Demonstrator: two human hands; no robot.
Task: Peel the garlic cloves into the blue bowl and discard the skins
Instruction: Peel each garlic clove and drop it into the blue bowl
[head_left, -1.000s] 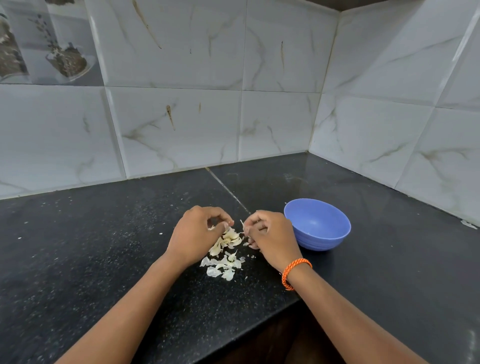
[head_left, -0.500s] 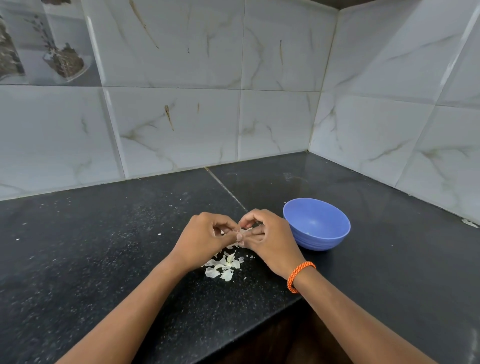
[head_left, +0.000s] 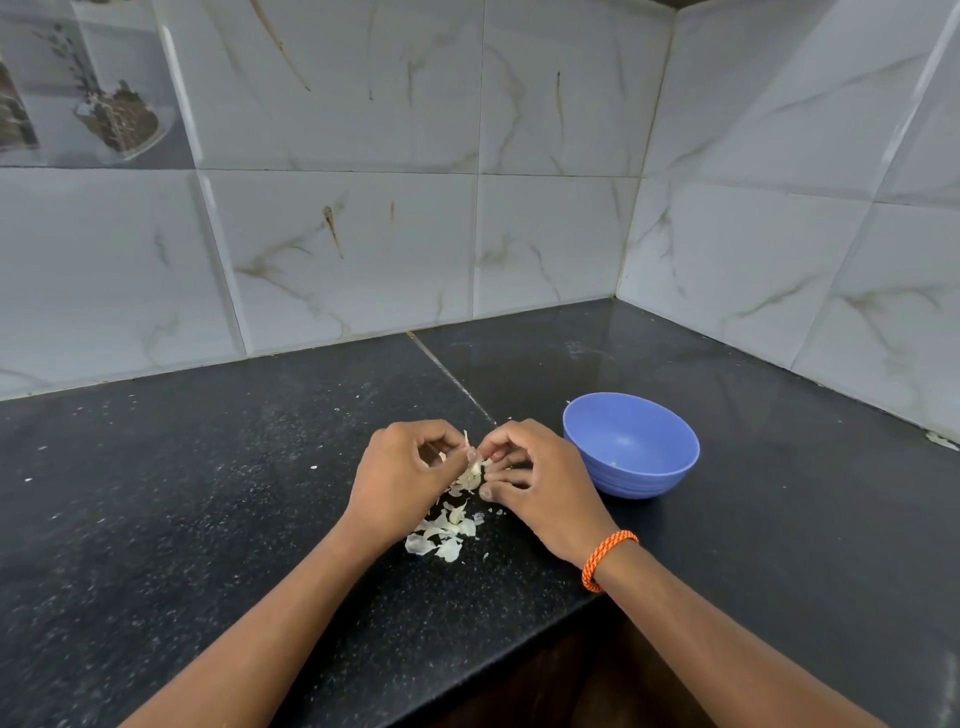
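Right hand (head_left: 540, 480): fingers curled, thumb and forefinger pinching the near-side skin of the garlic clove (head_left: 471, 475). It sat just left of the blue bowl (head_left: 631, 444), between bowl and clove, not touching the bowl. It wore an orange wristband (head_left: 605, 558).

Left hand (head_left: 402, 475): fingers curled round the clove's other side, gripping it from the left. It lay further from the bowl than the right hand, with the clove between the two.

Garlic clove: held just above the counter (head_left: 208, 493), left of the bowl and beyond the right hand's fingertips. A papery strip of skin stood up from its top. Its long axis appeared to run roughly up and down, though the fingers hid too much to be sure.

Loose skins (head_left: 444, 530): a small pile on the counter, left of the bowl and nearer the person, directly under the hands.

Blue bowl: upright on the counter, to the right of both hands. It appeared almost empty; a small pale speck lay near its bottom, too small to identify.

Judgement: the clove was not yet bare. Once peeled, it would have to travel rightward, and the right hand was the nearer carrier.
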